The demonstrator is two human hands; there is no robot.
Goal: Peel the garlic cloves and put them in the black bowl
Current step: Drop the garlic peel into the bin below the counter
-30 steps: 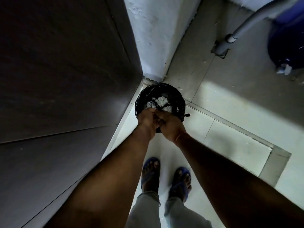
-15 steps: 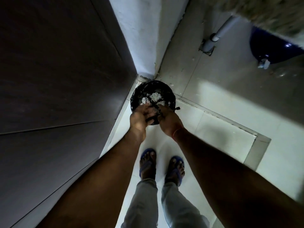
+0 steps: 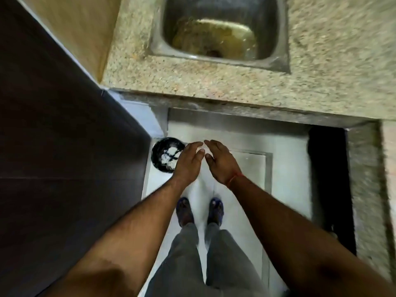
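Note:
A round black bin (image 3: pixel 164 155) lined with a dark bag stands on the floor by the dark cabinet, with white papery scraps inside. My left hand (image 3: pixel 188 161) hovers just right of the bin, fingers straight, holding nothing. My right hand (image 3: pixel 220 161) is beside it, palm turned inward, fingers loose and empty, a red thread at the wrist. The fingertips of the two hands nearly meet. No garlic cloves or black bowl show in this view.
A speckled granite counter (image 3: pixel 214 86) with a steel sink (image 3: pixel 218 28) lies ahead. A dark cabinet face (image 3: pixel 64 146) fills the left. Pale floor tiles (image 3: pixel 246 168) and my feet in blue sandals (image 3: pixel 199 211) are below. A dark gap (image 3: pixel 327 179) opens under the counter at right.
Both hands have come off the bin and opened, moving right. The view has lifted from the floor corner, so the counter and sink now appear.

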